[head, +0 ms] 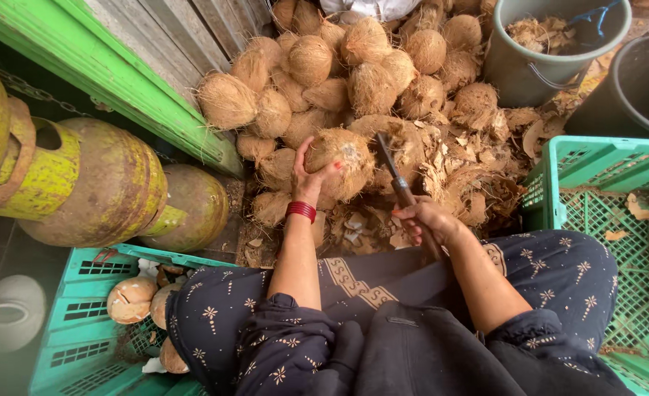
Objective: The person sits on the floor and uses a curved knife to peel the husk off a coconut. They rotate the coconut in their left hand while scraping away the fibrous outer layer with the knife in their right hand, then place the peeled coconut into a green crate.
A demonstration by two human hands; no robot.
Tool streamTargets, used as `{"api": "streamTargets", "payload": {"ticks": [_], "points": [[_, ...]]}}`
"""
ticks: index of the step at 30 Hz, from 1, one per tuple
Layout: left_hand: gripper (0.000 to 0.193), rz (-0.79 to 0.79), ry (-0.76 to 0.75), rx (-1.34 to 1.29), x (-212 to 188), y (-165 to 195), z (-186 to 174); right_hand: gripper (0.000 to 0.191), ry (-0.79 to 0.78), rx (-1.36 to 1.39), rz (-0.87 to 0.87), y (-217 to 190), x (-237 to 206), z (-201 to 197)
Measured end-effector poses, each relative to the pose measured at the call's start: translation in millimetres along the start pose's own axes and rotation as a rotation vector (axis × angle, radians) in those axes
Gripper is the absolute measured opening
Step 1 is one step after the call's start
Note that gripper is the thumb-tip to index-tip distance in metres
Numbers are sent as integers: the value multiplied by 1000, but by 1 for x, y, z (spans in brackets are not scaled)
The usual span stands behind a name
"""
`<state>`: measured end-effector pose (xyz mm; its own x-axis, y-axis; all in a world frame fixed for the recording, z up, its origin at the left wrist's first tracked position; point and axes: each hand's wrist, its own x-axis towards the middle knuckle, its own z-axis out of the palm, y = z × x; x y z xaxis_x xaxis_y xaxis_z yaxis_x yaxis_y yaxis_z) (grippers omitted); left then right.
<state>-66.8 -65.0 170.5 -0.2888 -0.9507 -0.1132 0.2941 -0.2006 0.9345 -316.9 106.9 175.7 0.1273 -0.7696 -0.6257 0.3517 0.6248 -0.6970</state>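
Observation:
My left hand (308,178) grips a brown husked coconut (346,170) from its left side, holding it above the ground in front of my knees. A red band sits on that wrist. My right hand (427,218) is closed around the handle of a dark knife (392,170), whose blade points up and away and rests against the coconut's right side. Behind them lies a big heap of fibrous coconuts (354,66).
Husk scraps (471,183) litter the ground. A green crate (603,183) stands at right; another green crate (82,293) at left holds peeled coconuts (130,299). Grey bucket (544,51) and black tub (632,88) at back right. Rusty gas cylinders (97,183) at left.

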Motion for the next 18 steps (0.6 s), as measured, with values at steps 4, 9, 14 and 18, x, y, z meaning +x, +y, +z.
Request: {"api": "streamTargets", "payload": {"ticks": [4, 9, 14, 18], "points": [[114, 88, -99, 159, 2, 5, -13, 13, 254, -62, -48, -23, -31, -9], [119, 39, -131, 269, 7, 8, -20, 15, 573, -379, -225, -45, -55, 8], [126, 37, -98, 411, 7, 13, -14, 7, 468, -496, -333, -47, -33, 46], [130, 60, -48, 543, 8, 15, -15, 5, 200, -415, -71, -33, -4, 58]]}}
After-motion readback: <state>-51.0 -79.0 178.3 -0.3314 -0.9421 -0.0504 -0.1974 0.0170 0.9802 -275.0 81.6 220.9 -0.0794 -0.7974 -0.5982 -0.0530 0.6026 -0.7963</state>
